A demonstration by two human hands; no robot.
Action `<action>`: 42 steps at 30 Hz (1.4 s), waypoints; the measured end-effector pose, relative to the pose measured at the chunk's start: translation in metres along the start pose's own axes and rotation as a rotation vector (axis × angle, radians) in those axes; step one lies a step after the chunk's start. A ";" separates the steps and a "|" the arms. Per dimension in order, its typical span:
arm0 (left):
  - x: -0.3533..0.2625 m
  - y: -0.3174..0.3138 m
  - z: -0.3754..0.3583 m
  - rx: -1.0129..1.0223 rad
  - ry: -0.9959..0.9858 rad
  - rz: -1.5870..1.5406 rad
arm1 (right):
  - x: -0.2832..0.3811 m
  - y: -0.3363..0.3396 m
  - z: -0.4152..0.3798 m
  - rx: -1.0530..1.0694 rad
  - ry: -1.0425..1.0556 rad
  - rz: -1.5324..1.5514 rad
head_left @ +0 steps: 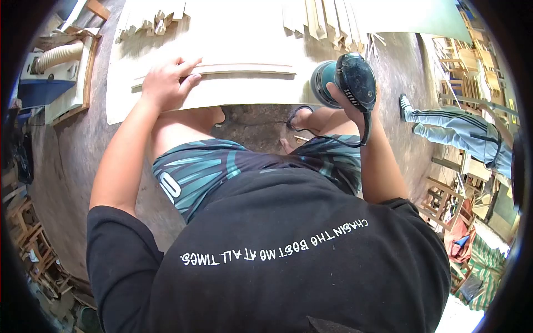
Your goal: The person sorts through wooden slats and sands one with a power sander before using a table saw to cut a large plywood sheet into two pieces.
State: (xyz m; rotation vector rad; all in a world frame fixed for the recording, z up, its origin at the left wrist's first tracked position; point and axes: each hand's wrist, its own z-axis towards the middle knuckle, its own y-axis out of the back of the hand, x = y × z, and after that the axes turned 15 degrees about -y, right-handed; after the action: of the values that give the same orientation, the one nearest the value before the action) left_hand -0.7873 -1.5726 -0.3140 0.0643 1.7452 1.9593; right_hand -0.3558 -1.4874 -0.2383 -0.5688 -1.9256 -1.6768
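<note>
A long, pale wooden strip [250, 69] lies along the near side of the white tabletop [222, 39]. Near the strip's left end, my left hand [166, 83] holds it down, thumb on the near side and fingers bent over it. My right hand [355, 108] grips a teal and black handheld power sander [352, 77]. The sander is tilted on its side at the table's front right edge, its round pad turned left, apart from the strip. From the sander a black cord [327, 136] runs down past my legs.
Several wooden strips [155, 22] lie at the back left of the table, and more long pieces [322, 25] at the back right. A machine with a ribbed hose [58, 57] stands at left. Another person's legs [455, 125] and wooden frames [444, 202] are at right.
</note>
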 end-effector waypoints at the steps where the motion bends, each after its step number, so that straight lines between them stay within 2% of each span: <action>1: -0.002 0.002 0.000 0.006 0.007 -0.001 | -0.001 0.002 -0.004 0.000 -0.034 -0.015; 5: -0.001 0.001 -0.001 -0.040 -0.056 0.076 | 0.001 -0.003 -0.015 -0.014 0.028 0.043; 8: 0.000 -0.001 -0.010 -0.249 -0.079 0.246 | 0.003 -0.001 -0.020 0.028 -0.024 0.068; 11: 0.019 0.005 -0.039 -0.203 0.047 0.338 | 0.004 -0.004 -0.017 0.030 0.021 0.091; 14: 0.053 0.004 -0.072 -0.254 0.144 0.128 | 0.009 -0.003 -0.013 -0.022 0.078 -0.055; 17: 0.063 -0.002 -0.080 -0.216 0.136 0.148 | 0.013 -0.011 -0.007 -0.007 0.106 -0.101; 22: 0.043 0.011 -0.065 -0.119 0.129 0.100 | 0.020 -0.028 0.002 -0.004 0.120 0.005; 25: 0.048 0.007 -0.067 -0.155 0.062 0.086 | 0.031 -0.031 0.009 0.016 0.129 0.023; 31: 0.048 0.007 -0.067 -0.137 0.097 0.050 | 0.045 -0.036 0.034 0.020 0.173 0.120; 34: 0.051 0.006 -0.070 -0.154 0.053 0.081 | 0.053 -0.043 0.052 0.022 0.227 0.113; 42: 0.054 0.006 -0.070 -0.138 0.050 0.000 | 0.081 -0.071 0.067 0.189 0.145 0.171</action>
State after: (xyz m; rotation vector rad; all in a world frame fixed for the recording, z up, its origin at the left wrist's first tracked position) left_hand -0.8614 -1.6151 -0.3362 -0.0329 1.6357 2.0919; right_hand -0.4699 -1.4330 -0.2485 -0.5082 -1.8507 -1.3745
